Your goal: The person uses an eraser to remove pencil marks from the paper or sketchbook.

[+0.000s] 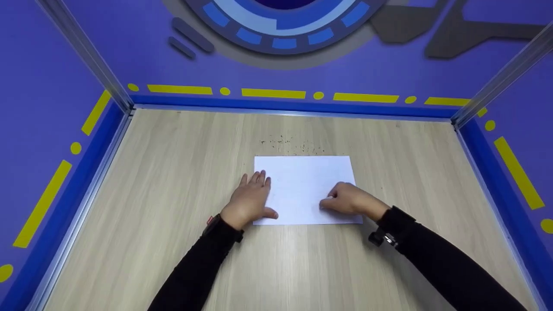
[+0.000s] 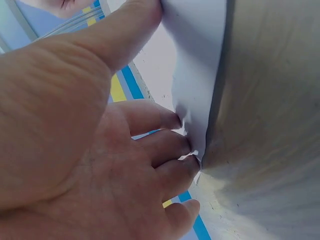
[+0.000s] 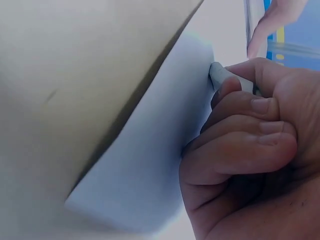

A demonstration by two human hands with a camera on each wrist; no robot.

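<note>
A white sheet of paper lies on the wooden table, its long side across. My left hand lies flat over its left edge with fingers spread, thumb near the lower left corner; the left wrist view shows the fingertips at the paper's edge. On the right part of the sheet, my right hand pinches a small white eraser between thumb and index finger, its worn end against the paper. The other right fingers are curled into the palm. Much of the eraser is hidden in the hand.
Dark crumbs are scattered on the table just beyond the paper's far edge. Blue panels with yellow dashes wall in the back and both sides, with metal rails along the table's edges.
</note>
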